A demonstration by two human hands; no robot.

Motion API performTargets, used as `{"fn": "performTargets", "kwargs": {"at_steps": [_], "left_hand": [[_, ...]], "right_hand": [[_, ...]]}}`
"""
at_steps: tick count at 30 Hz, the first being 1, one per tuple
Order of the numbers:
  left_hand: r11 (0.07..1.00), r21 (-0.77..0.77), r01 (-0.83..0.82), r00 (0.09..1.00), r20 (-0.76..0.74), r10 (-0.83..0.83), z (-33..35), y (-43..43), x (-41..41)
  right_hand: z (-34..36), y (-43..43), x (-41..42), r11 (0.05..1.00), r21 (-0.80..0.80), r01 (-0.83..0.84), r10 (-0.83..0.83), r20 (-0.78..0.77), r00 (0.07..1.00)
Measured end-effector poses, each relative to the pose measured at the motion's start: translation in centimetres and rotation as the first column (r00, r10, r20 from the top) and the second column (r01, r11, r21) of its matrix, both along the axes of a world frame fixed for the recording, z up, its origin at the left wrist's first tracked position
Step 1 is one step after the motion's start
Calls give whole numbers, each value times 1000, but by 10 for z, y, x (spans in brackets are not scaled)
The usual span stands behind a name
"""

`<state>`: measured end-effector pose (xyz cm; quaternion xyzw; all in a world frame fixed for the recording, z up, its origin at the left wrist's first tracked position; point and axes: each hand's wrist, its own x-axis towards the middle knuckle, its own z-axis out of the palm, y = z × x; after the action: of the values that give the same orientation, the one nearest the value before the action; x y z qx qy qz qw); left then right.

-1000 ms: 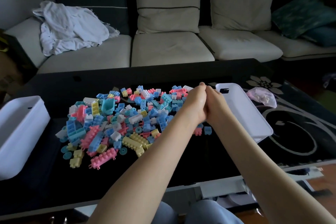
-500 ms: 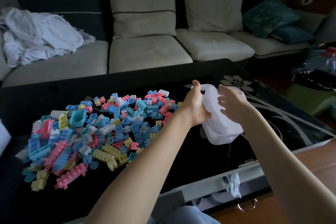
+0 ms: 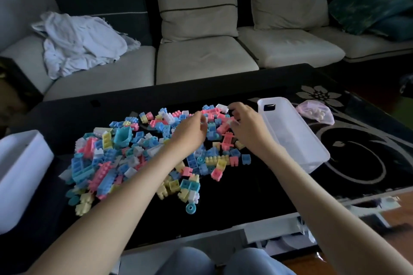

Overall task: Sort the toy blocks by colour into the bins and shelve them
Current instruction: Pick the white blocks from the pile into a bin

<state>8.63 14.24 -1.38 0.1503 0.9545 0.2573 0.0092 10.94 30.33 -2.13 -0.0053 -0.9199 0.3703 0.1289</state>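
Note:
A pile of pink, blue, yellow and white toy blocks (image 3: 138, 152) is spread over the black glass table (image 3: 234, 203). My left hand (image 3: 190, 133) hovers over the middle of the pile with its fingers curled downward. My right hand (image 3: 247, 128) is at the pile's right edge, fingers bent down among pink blocks (image 3: 225, 140). Whether either hand holds a block is hidden by the fingers. An empty white bin (image 3: 297, 138) lies on the table just right of my right hand. A second white bin (image 3: 20, 176) stands at the table's left end.
A pink bag of small white balls (image 3: 316, 114) lies behind the right bin. A pale sofa (image 3: 201, 60) with cushions and a crumpled white cloth (image 3: 78, 44) runs behind the table. My knees (image 3: 223, 261) are under the near table edge.
Both hands have let go of the right bin, which now lies on the table. They have moved left onto the block pile.

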Motion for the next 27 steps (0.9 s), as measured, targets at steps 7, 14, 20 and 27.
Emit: {"fn": "performTargets", "kwargs": {"at_steps": [7,14,20,27], "left_hand": [[898,-364,247,969,93,-229,-26,-40,-6],[928,-269,257,962,158,-221,-28,-52,-5],[978,-132,162,975,172,-139,-24,-70,-5],[979,-159,126,987,121,-108,-23,-92,-9]], "right_hand": [[-52,-26,-18,965,211,-157,131,133,982],[-45,-35,-16,934,240,-264,219,202,955],[-36,-59,-14,873,272,-406,338,262,904],[-40,-61,-13,820,430,-378,294,251,922]]}}
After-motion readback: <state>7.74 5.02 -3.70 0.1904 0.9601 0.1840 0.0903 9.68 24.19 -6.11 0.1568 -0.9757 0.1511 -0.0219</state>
